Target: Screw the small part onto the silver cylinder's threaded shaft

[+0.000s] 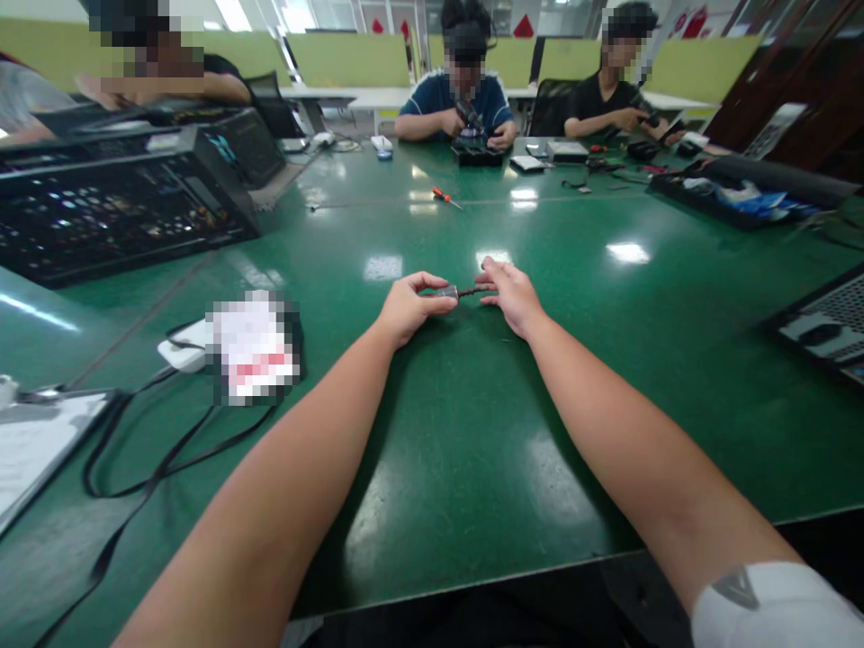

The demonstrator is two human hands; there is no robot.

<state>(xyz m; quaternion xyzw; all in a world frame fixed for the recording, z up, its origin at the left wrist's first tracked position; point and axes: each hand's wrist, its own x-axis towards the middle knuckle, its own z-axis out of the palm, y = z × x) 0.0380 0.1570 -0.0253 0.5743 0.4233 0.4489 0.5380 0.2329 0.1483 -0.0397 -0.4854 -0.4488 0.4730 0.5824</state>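
Note:
Just above the green table, my left hand (410,308) pinches a small silver metal cylinder (447,292) between thumb and fingers. A thin dark, twisted cord or rod (467,292) sticks out from its right end. The far end of that dark piece runs in between the fingertips of my right hand (511,295), which are closed around it with one finger raised. What lies inside the right fingertips is hidden. Both forearms reach forward over the table, with the cylinder level between the hands.
An orange screwdriver (442,195) lies farther out on the green table (459,468). At left are a black computer case (128,193), a lanyard (162,468) with a blurred badge, and a clipboard (47,441). A black tray (742,193) stands right. Several people sit across.

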